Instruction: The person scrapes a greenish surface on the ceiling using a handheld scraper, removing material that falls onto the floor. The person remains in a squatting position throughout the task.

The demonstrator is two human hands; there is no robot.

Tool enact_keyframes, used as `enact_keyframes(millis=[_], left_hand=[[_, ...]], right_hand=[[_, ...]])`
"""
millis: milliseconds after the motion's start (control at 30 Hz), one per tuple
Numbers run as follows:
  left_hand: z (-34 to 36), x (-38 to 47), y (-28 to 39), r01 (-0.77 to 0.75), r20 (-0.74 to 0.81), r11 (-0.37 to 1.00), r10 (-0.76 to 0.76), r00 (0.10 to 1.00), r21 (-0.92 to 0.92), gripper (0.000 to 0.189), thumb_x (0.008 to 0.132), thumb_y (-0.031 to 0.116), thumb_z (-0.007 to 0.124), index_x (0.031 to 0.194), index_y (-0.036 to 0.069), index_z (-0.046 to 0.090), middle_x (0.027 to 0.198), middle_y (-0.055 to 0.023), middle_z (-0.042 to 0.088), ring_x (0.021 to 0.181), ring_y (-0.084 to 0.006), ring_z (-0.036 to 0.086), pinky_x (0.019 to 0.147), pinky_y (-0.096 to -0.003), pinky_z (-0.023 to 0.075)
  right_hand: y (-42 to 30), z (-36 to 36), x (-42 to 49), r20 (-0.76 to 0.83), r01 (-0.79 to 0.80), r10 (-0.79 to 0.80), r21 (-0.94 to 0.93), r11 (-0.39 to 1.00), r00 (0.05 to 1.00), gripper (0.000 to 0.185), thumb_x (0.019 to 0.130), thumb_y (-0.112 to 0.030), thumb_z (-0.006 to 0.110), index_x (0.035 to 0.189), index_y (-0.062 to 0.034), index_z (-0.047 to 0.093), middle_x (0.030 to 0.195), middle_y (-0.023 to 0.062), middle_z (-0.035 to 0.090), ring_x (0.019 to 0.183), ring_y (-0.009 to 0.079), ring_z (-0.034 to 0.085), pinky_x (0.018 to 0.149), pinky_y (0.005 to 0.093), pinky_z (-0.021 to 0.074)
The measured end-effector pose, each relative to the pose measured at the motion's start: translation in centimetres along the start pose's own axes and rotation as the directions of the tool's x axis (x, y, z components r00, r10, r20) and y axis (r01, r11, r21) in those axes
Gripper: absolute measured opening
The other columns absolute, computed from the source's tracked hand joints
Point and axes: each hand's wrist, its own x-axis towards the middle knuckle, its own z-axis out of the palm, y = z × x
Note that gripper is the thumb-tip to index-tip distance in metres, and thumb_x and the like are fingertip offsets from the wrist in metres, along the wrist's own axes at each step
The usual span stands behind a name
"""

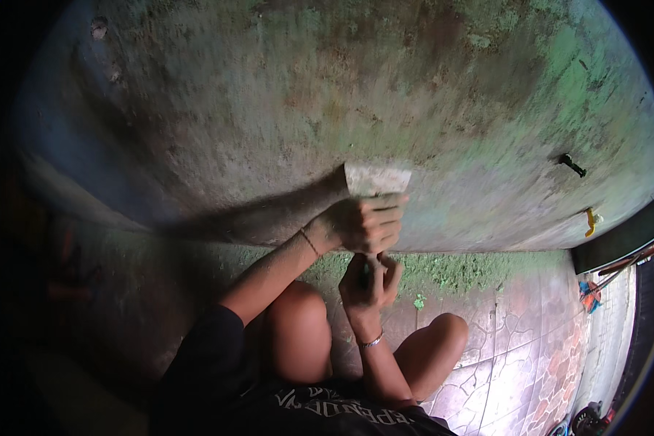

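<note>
A scraper with a wide, pale-smeared blade point(377, 179) is pressed against a stained, greenish wall point(305, 109). My left hand point(368, 223) wraps around it just below the blade, knuckles facing up. Behind it, nearer my body, my right hand point(368, 283) grips the dark handle end. Most of the handle is hidden by my fingers. Green flakes and dust point(447, 272) lie along the foot of the wall, beneath and to the right of my hands.
My bent knees point(300, 332) stand close below my hands. On the right, a dark bolt-like fitting point(572, 165) and a yellow-handled tap point(591, 222) jut from the wall. The floor point(490, 370) has a stone-pattern tile. A blue and orange object point(590, 297) lies at the far right.
</note>
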Motion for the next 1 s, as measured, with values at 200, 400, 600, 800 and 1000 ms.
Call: enact_keyframes(millis=[200,400,600,800,1000], left_hand=[[-0.3,0.2,0.0,-0.024,-0.082,0.999,0.020,0.996,-0.048,0.012,0.061,0.017,0.061,0.056,0.008,0.053,0.068,-0.0037,0.057,0.082,-0.0211,0.066,0.101,-0.0394,0.0550],[-0.1,-0.6,1.1,0.073,-0.010,0.997,-0.073,0.997,-0.027,0.014,0.060,0.017,0.061,0.056,0.008,0.052,0.070,-0.0049,0.059,0.084,-0.0232,0.068,0.099,-0.0393,0.0562],[-1.4,1.3,-1.1,0.000,0.002,1.000,0.000,1.000,0.021,0.020,0.069,0.021,0.062,0.057,0.008,0.052,0.070,-0.0050,0.057,0.081,-0.0228,0.065,0.107,-0.0392,0.0505],[-0.6,1.7,-0.7,-0.074,-0.132,0.996,0.079,0.988,0.042,0.017,0.067,0.019,0.061,0.057,0.007,0.054,0.066,-0.0038,0.055,0.077,-0.0234,0.064,0.102,-0.0394,0.0530],[2.0,0.9,0.9,0.037,0.003,0.995,-0.037,0.999,-0.091,0.017,0.062,0.021,0.060,0.055,0.008,0.052,0.066,-0.0041,0.056,0.078,-0.0223,0.065,0.101,-0.0409,0.0542]], right_hand=[[-0.2,-0.3,0.4,-0.018,0.004,-0.004,0.028,1.000,1.000,0.029,0.077,0.007,0.074,0.103,-0.0020,0.065,0.094,0.0186,0.059,0.070,0.0281,0.061,0.052,0.0351,0.0450],[-0.7,-0.7,-0.6,0.047,-0.094,0.093,0.014,0.996,0.995,0.031,0.078,0.004,0.074,0.108,-0.0048,0.069,0.096,0.0162,0.061,0.068,0.0263,0.066,0.051,0.0346,0.0518],[-0.3,0.0,1.9,-0.061,0.009,-0.011,-0.026,1.000,0.998,0.028,0.077,0.004,0.074,0.104,-0.0042,0.070,0.096,0.0155,0.061,0.069,0.0257,0.067,0.050,0.0340,0.0513],[0.1,-0.5,1.5,-0.104,0.092,-0.092,-0.007,0.996,0.990,0.028,0.077,0.003,0.076,0.102,-0.0047,0.068,0.096,0.0166,0.062,0.068,0.0256,0.066,0.049,0.0323,0.0504],[1.6,-1.4,-0.2,-0.001,-0.053,0.053,-0.045,0.998,0.999,0.033,0.076,0.004,0.076,0.108,-0.0051,0.068,0.097,0.0175,0.062,0.070,0.0265,0.065,0.053,0.0348,0.0511]])
